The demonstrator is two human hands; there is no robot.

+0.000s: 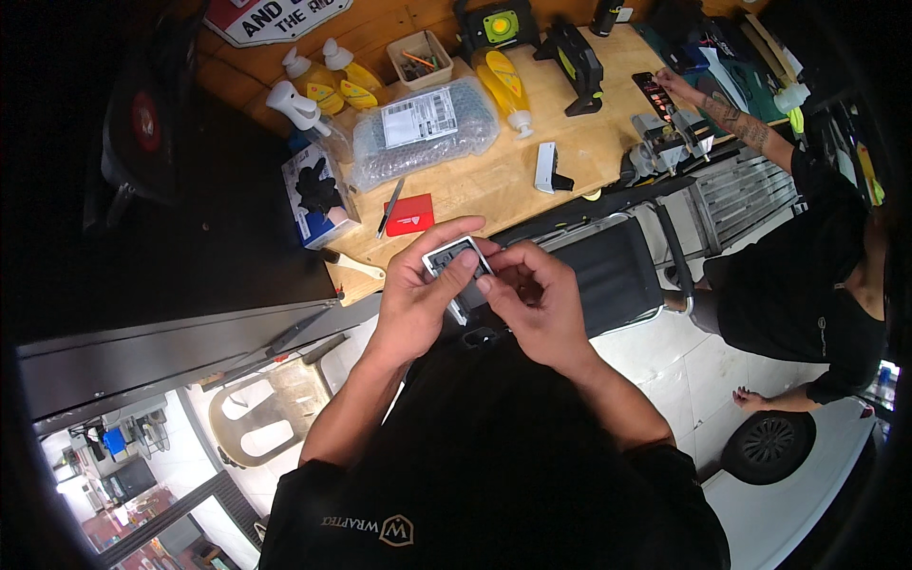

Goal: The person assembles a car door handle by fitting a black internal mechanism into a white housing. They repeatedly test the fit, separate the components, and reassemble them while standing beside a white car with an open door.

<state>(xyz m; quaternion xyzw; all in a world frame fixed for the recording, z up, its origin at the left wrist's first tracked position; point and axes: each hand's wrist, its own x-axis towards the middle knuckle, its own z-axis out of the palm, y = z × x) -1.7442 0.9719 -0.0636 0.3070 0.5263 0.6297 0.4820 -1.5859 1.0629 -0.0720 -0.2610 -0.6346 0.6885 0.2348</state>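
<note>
In front of my chest, at the near edge of the wooden bench (608, 157), I hold a small rectangular case (443, 255) with a pale rim and dark grey parts inside. My left hand (410, 302) is closed round its left side, the thumb lying across its face. My right hand (543, 306) pinches its lower right side with thumb and fingers; what lies behind those fingers is hidden. On the bench just beyond are a red card (410, 217) and a slim grey pen-like tool (390, 207). A white-and-black tool (548, 169) lies farther right.
Behind stand a bubble-wrapped parcel (426, 133), yellow bottles (503, 85) and a tray (419, 59). A box with black gloves (318, 195) and a brush (357, 267) are at left. Another person (793, 247) reaches toward a phone (654, 93). A black folding chair (613, 271) stands below the bench.
</note>
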